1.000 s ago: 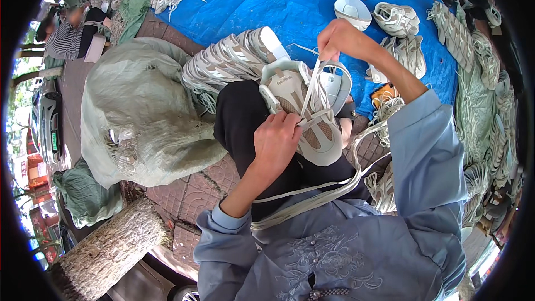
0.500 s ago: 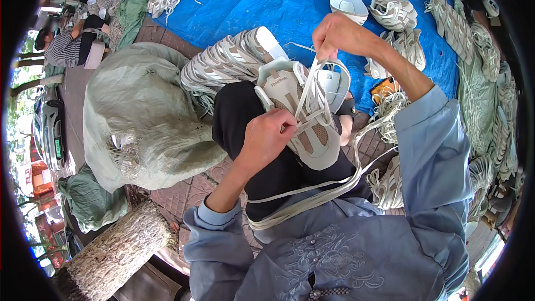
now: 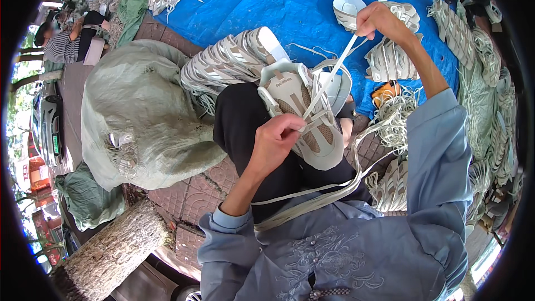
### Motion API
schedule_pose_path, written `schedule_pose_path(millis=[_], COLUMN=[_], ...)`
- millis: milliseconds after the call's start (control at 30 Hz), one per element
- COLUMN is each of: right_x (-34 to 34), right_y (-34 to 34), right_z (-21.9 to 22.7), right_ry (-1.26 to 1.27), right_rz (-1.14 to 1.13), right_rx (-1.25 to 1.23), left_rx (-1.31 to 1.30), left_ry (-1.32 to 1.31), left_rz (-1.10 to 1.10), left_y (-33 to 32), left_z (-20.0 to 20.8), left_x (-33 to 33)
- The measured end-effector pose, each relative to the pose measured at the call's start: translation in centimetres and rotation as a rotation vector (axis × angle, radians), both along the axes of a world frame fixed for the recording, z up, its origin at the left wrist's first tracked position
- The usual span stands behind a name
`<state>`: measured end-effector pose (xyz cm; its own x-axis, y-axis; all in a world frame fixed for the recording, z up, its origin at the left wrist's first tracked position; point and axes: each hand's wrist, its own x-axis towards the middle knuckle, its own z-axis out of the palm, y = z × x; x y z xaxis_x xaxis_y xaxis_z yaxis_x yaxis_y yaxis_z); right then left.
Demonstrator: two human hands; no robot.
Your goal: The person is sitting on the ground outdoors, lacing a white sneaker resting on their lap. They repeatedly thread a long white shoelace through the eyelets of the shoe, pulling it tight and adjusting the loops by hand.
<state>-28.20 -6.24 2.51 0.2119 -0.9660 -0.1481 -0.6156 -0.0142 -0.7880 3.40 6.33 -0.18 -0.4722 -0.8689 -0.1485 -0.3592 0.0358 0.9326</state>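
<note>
A beige and white shoe upper (image 3: 325, 156) rests across my dark-trousered knees, its toe pointing toward me. Pinched over the lower eyelets, my left hand (image 3: 276, 140) has closed fingers on the lace where it crosses the upper. My right hand (image 3: 382, 20) is raised to the far right, its closed fingers gripping the white shoelace (image 3: 337, 68), which runs taut from the upper. Behind the upper, another pale piece (image 3: 337, 92) is partly covered by lace. A bundle of spare laces (image 3: 304, 206) lies across my lap.
A long nested stack of uppers (image 3: 225, 61) lies left of my knee, beside a large pale woven sack (image 3: 145, 117). More uppers (image 3: 393, 58) sit on the blue tarp (image 3: 251, 0). A lace tangle (image 3: 395, 114) lies right; a tree trunk (image 3: 117, 251) stands lower left.
My right hand has moved right and farther away, drawing the lace out into a straighter, tighter line. My left hand stays at the eyelets, shifted slightly right along with the upper.
</note>
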Motion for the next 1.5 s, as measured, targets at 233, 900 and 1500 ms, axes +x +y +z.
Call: schedule_pose_path(millis=[233, 900, 1500], right_x=[5.2, 0.3, 4.2], right_y=[0.7, 4.4, 2.7], right_z=[-3.7, 1.0, -7.4], right_ry=[-0.116, -0.899, 0.141], right_rz=[0.143, -0.165, 0.067], right_rx=[0.172, 0.166, -0.465], left_rx=[0.509, -0.596, -0.820], left_ry=[0.277, -0.137, -0.333], left_rz=[-0.232, -0.098, -0.101], left_y=[-1.8, -1.0, -3.8], left_z=[1.1, -0.2, 1.1], left_x=[3.0, 0.0, -1.1])
